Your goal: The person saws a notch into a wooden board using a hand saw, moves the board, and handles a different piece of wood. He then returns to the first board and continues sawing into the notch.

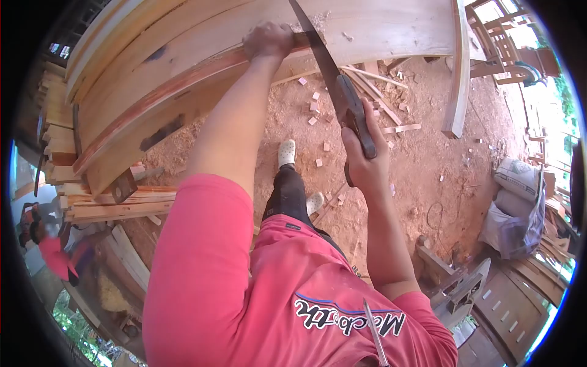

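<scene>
My right hand (pixel 367 144) is closed around the dark handle of a handsaw (pixel 342 88). Its blade points up and away, crossing a long reddish wooden strip (pixel 202 73) close to the strip's right end. Just left of the blade, my left hand (pixel 269 41) is wrapped over that strip and presses it against the wide plank bench (pixel 391 27). Sawdust and shavings lie around the blade on the bench. Whether the teeth are inside the wood cannot be made out.
Small wood offcuts (pixel 313 106) and loose sticks (pixel 382 98) litter the sawdust-covered floor (pixel 422 165). A beam (pixel 457 79) juts out at right, with chairs (pixel 498 37) behind. Sacks (pixel 516 202) stand at right, stacked timber (pixel 116 205) at left. Another person (pixel 55 251) is at far left.
</scene>
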Available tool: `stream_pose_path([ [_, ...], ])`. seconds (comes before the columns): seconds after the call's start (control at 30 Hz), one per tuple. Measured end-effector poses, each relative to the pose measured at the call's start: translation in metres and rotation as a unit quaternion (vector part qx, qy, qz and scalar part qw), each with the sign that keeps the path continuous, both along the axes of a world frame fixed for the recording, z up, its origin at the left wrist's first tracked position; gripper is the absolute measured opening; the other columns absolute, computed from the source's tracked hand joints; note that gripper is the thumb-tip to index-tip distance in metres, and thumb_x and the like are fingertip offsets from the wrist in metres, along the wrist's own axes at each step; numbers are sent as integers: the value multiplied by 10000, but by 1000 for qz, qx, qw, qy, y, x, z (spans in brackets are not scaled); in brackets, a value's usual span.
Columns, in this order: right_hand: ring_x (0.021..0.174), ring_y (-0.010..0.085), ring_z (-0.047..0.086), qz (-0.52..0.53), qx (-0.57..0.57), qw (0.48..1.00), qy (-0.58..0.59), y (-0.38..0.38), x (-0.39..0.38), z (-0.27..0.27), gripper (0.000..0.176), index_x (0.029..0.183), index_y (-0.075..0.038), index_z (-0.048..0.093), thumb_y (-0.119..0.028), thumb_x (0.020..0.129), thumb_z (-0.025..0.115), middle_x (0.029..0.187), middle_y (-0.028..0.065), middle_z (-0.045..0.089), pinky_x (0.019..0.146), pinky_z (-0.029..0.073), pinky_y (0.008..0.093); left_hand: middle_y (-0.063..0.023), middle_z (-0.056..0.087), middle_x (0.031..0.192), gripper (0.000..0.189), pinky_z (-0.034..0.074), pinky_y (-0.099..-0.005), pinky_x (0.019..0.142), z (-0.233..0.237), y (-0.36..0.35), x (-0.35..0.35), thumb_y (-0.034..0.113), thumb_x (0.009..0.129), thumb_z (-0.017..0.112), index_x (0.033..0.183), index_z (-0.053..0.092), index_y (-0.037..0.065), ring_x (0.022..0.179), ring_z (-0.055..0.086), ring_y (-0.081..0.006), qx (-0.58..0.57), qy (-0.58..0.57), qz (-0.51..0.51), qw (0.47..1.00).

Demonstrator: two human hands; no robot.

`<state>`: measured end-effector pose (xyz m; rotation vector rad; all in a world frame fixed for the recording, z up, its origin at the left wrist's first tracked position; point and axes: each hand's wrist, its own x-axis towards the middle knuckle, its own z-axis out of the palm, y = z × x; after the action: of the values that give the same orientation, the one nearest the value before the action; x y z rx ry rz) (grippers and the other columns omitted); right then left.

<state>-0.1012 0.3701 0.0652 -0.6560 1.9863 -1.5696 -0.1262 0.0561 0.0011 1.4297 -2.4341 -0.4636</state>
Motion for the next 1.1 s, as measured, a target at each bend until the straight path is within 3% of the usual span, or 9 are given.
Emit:
stream_pose_path([
  [0.27, 740, 32, 504, 4, 13, 1000, 9, -7, -3, 18, 590, 1530, -63, 416, -82, 971, 607, 991, 8, 623, 640, 429, 193, -205, 677, 1239, 549, 496, -468, 999, 9, 1, 0, 405, 928, 374, 1169, 712, 46, 1160, 652, -355, 69, -78, 3, 995],
  [0.33, 944, 121, 662, 23, 37, 993, 110, 14, 3, 7, 602, 1508, -14, 412, -87, 952, 628, 1094, 122, 709, 810, 515, 271, -204, 667, 1266, 557, 490, -471, 1007, 14, -1, -1, 410, 930, 376, 1195, 702, 45, 1179, 644, -356, 89, -91, -10, 992],
  [0.57, 1068, 251, 696, 20, 131, 991, 11, 192, 81, 54, 613, 1491, 38, 384, -4, 915, 592, 1225, 222, 688, 893, 521, 334, -170, 717, 1181, 503, 518, -451, 959, 6, 0, -5, 381, 930, 404, 1129, 748, 73, 1116, 684, -337, 61, -106, 28, 992],
  [0.7, 1072, 342, 698, 44, 55, 992, 101, 69, 12, 5, 580, 1473, 55, 395, -19, 924, 568, 1208, 282, 672, 896, 524, 380, -180, 719, 1165, 490, 520, -455, 951, 8, 2, -2, 377, 923, 420, 1108, 752, 68, 1101, 689, -344, 57, -89, 14, 994],
  [0.73, 951, 252, 704, 40, 75, 977, 198, 5, -22, -29, 552, 1456, 25, 445, -90, 941, 609, 1087, 250, 700, 823, 531, 352, -180, 719, 1165, 490, 520, -455, 951, 6, 7, 1, 377, 923, 420, 1108, 752, 68, 1101, 689, -344, 59, -91, 18, 994],
  [0.8, 703, 112, 557, 31, -34, 994, 102, -91, -51, -25, 572, 1470, -31, 475, -150, 939, 652, 787, 82, 620, 656, 494, 276, -156, 722, 1164, 436, 518, -456, 941, 9, 9, 5, 348, 929, 439, 1096, 757, 102, 1101, 691, -318, 45, -102, -8, 994],
  [0.9, 671, 99, 547, 20, -62, 993, 94, -98, -53, -30, 590, 1484, -48, 466, -148, 933, 652, 736, 56, 585, 625, 478, 261, -128, 723, 1172, 399, 515, -462, 934, 7, 7, 2, 326, 939, 447, 1099, 758, 134, 1101, 694, -290, 31, -106, -1, 994],
  [0.97, 703, 124, 598, 26, -67, 991, 109, -105, -57, -34, 597, 1494, -55, 455, -143, 934, 642, 791, 85, 644, 652, 503, 292, -190, 687, 1222, 472, 488, -472, 1016, 8, 2, 0, 360, 920, 413, 1142, 730, 90, 1144, 654, -388, 48, -87, -12, 995],
  [1.1, 879, 188, 682, 20, -19, 993, 114, -78, -34, -18, 598, 1500, -51, 437, -126, 938, 629, 1004, 156, 713, 785, 529, 328, -119, 723, 1176, 407, 521, -464, 928, -3, 3, 3, 344, 932, 453, 1112, 753, 136, 1109, 688, -308, 36, -117, -2, 992],
])
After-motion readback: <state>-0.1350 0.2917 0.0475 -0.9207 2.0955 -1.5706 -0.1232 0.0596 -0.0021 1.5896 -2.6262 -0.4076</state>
